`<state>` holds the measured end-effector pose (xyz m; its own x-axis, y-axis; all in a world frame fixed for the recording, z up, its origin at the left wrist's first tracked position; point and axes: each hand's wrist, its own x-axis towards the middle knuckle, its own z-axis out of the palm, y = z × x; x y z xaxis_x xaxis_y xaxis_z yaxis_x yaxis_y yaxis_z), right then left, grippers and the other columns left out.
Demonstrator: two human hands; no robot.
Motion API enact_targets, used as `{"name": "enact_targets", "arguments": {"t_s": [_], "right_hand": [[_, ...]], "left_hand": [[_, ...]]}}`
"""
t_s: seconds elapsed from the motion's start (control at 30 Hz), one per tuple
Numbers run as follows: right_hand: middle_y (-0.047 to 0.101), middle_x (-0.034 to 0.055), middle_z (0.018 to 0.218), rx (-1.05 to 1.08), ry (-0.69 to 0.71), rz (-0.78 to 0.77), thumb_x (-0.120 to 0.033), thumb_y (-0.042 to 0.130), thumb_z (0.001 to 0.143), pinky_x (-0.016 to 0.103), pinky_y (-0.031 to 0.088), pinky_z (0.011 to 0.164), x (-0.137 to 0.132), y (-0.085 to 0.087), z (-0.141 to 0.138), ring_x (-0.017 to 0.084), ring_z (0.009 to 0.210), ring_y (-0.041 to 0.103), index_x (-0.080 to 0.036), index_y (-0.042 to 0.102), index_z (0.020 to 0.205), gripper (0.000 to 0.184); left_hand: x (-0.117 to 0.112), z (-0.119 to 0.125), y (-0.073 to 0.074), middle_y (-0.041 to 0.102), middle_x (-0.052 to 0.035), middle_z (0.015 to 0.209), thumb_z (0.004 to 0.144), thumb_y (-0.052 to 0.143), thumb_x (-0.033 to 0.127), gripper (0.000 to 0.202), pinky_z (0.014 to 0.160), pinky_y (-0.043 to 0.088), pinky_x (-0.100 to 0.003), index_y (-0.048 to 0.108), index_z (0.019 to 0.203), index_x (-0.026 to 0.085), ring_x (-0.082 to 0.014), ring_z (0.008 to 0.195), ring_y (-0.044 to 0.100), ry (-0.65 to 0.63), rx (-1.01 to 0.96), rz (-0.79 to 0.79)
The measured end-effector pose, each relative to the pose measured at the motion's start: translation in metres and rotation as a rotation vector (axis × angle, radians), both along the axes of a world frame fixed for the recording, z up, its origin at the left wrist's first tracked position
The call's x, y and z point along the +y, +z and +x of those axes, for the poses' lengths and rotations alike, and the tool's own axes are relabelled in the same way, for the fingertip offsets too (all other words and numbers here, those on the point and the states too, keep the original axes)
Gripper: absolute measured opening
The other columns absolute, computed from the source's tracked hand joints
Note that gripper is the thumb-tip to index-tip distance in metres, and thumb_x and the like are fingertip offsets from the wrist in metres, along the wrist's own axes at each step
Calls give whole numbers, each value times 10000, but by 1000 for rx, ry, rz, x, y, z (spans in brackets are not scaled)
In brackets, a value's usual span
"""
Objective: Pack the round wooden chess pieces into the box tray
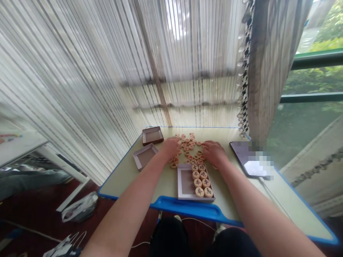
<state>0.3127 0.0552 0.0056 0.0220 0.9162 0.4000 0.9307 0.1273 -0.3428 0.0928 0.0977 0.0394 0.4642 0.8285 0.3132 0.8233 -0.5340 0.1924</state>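
Loose round pieces [187,154] lie on the table [122,181], toward its far edge, between the left hand [171,147] and right hand [213,151]. I can't tell if either hand grips one. A bump could tip the box [187,184] by the near edge, spilling its lined-up pieces [197,182].
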Motion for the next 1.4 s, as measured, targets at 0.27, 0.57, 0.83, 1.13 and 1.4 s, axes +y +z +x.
{"name": "enact_targets", "arguments": {"t_s": [0.27, 0.57, 0.83, 1.13, 1.4], "right_hand": [[623, 28, 1116, 10, 20, -1, -237, 481, 790, 318, 370, 914, -2, 2, -5, 205, 1039, 500, -233, 652, 1033, 298], [643, 45, 1059, 43, 14, -2, -263, 499, 785, 342, 388, 894, 2, -3, -5, 232, 998, 507, -222, 670, 995, 273], [646, 54, 1042, 50, 8, -3, -276, 488, 793, 339, 386, 893, 0, 1, -5, 224, 983, 516, -215, 677, 983, 274], [593, 16, 1206, 1, 126, -10, -229, 420, 828, 342, 349, 997, 2, 0, -8, 195, 1126, 479, -237, 639, 1101, 350], [523, 18, 1300, -55, 118, -92, -282, 370, 871, 385, 269, 1063, 7, -7, -9, 217, 1228, 413, -226, 572, 1207, 395]], "left_hand": [[15, 20, -18, 575, -34, 1233, 901, 344, 349, 357, 1007, 362, -334, 583, 1136, 225, -177, 1159, 493, -213, 0, 7], [8, 15, -11, 690, -14, 987, 805, 524, 266, 203, 937, 433, -310, 701, 900, 247, -164, 971, 600, -258, -137, -59], [13, 18, -17, 660, -9, 1086, 857, 442, 238, 280, 957, 416, -275, 649, 1046, 236, -135, 1035, 575, -308, -208, -21], [28, 12, -27, 580, -88, 1221, 875, 389, 272, 331, 1004, 364, -358, 585, 1125, 182, -202, 1143, 512, -114, 12, 1], [28, 24, -31, 460, -49, 1356, 913, 302, 383, 413, 1087, 202, -471, 480, 1261, 250, -232, 1305, 323, -162, 15, -31]]}}
